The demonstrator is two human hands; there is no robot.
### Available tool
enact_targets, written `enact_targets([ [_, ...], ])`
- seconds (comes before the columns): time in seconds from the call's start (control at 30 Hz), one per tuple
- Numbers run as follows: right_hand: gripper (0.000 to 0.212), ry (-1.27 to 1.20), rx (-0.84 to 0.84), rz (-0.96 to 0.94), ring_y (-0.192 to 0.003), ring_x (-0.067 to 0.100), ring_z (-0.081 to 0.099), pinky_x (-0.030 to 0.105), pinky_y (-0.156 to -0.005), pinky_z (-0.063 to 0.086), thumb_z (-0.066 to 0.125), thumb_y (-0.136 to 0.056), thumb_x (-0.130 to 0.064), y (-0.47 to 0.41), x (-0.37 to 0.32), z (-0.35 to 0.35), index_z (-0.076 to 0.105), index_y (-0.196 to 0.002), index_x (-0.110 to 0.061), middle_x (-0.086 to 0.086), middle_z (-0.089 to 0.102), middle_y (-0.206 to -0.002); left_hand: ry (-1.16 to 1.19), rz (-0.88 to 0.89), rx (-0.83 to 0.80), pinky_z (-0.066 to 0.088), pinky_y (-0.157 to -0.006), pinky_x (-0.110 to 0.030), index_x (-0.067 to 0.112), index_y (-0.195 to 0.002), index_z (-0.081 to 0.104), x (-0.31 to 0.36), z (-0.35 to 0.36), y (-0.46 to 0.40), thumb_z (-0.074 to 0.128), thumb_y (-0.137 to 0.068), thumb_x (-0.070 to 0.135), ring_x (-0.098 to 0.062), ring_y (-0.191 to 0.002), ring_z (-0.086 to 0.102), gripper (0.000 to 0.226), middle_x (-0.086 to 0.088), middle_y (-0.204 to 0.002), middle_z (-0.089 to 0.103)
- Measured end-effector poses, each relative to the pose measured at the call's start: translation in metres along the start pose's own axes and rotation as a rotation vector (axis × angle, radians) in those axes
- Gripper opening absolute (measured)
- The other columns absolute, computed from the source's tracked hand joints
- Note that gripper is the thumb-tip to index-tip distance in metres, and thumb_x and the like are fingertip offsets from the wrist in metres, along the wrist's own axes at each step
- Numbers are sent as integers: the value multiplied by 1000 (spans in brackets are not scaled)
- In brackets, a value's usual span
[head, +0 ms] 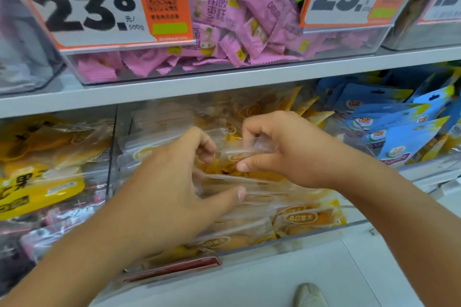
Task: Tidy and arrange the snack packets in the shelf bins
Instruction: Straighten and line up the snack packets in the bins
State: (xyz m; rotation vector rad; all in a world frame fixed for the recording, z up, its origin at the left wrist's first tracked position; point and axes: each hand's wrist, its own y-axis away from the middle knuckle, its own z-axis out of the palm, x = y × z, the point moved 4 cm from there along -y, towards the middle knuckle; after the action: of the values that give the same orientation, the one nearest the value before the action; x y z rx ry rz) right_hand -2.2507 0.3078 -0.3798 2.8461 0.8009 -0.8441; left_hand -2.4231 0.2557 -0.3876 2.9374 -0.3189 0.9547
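Both hands work inside the middle bin [324, 228] on the lower shelf. Right hand [282, 147] pinches a clear yellow snack packet [245, 154] at its top edge; left hand [174, 182] curls round neighbouring packets [301, 219], left of it.

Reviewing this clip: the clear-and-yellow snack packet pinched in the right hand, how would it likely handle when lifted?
The clear-and-yellow packet is thin film that creases where the right hand pinches it, so it is probably floppy and light. The glossy film may be slippery. The left hand reaches in beside it, perhaps steadying the neighbouring packets.
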Motion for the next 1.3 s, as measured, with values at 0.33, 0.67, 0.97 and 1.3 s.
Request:
enact_targets([
  [0.33,14,115,-211,159,-79,8,67,32,-72,57,75,-86,-33,31,22,-14,71,-99,-32,-10,71,-84,-115,22,-76,45,-79,-11,51,-117,50,-11,-6,7,60,-71,71,10,-99,54,52,34,-112,53],
  [0.67,11,4,112,13,-83,1,68,23,-75,52,74,-88,-26,-3,1,-13,80,-96,-31,-9,76,-85,215,14,-42,59,-84,-29,48,-102,62,-26,-4,-3,89,-69,34,8,-92,67,45,25,-110,65],
  [0.97,23,232,-263,173,-58,11,55,27,-52,42,72,-90,-32,-8,2,1,62,-74,-18,2,62,-67,-423,212,281,44,-84,-35,36,-116,62,-19,-28,-8,63,-81,50,-11,-98,47,38,12,-115,59],
  [1.3,14,147,-399,40,-73,19,61,36,-71,49,66,-95,-26,-40,2,27,70,-84,-18,4,68,-78,-505,10,107,29,-94,-41,49,-129,53,-33,-21,-19,42,-96,54,-24,-115,40,35,8,-105,34],
])
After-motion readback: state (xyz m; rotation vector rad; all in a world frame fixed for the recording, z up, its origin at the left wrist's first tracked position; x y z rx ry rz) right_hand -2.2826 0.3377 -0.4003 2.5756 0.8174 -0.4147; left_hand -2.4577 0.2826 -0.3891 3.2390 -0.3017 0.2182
